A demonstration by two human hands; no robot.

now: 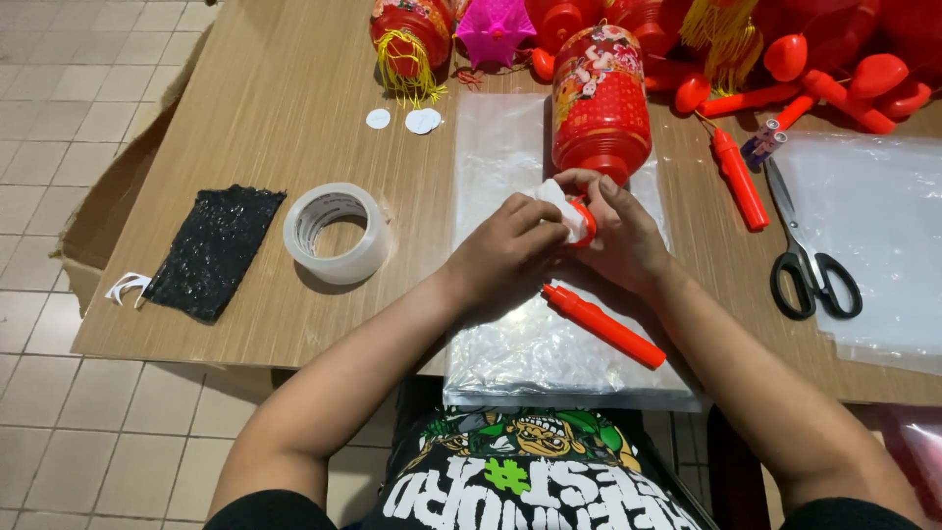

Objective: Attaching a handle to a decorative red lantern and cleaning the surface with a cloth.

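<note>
Both hands meet at the middle of the wooden tabletop (265,108), just below the base of a red cylindrical lantern (601,103) that lies on its side. The left hand (505,250) has its fingers curled and pinching a small white piece (561,201), and the right hand (620,236) closes around a small red ring-shaped cap (586,221) pressed against that white piece; the two hands touch each other around these parts. Beneath them lies a stack of clear plastic bags (530,353), reaching to the near edge of the tabletop. A red plastic stick (603,326) rests on the bags just under the wrists. To the left stands a roll of clear tape (337,233), and further left a black glittery sheet (214,250) lies flat. Two small white paper discs (412,120) lie near the far edge. On the right, black-handled scissors (807,255) lie beside another red stick (738,177) and a second clear plastic sheet (873,236). More red lantern parts (844,69) and a pink ornament (494,29) are heaped along the far edge.
</note>
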